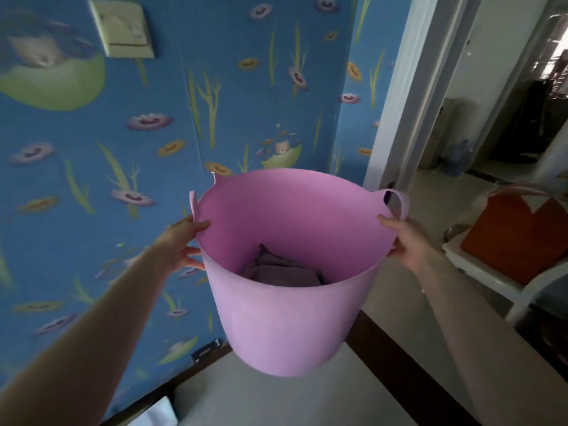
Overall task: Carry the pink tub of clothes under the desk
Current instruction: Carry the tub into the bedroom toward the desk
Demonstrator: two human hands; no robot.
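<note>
The pink tub (285,321) hangs in the air in front of me, well above the floor. Purple-grey clothes (281,270) lie crumpled at its bottom. My left hand (184,241) grips the tub's left rim, thumb over the edge and fingers on the outer wall. My right hand (405,239) grips the right rim just below the tub's loop handle (399,202). A broken handle stub sticks up on the left rim. No desk is in view.
A blue flowered wall (123,167) stands close on the left with a light switch (123,29). An open doorway (461,133) lies ahead right. An orange bag (516,241) sits on a white stand (491,278) at right. Pale floor (276,401) lies below.
</note>
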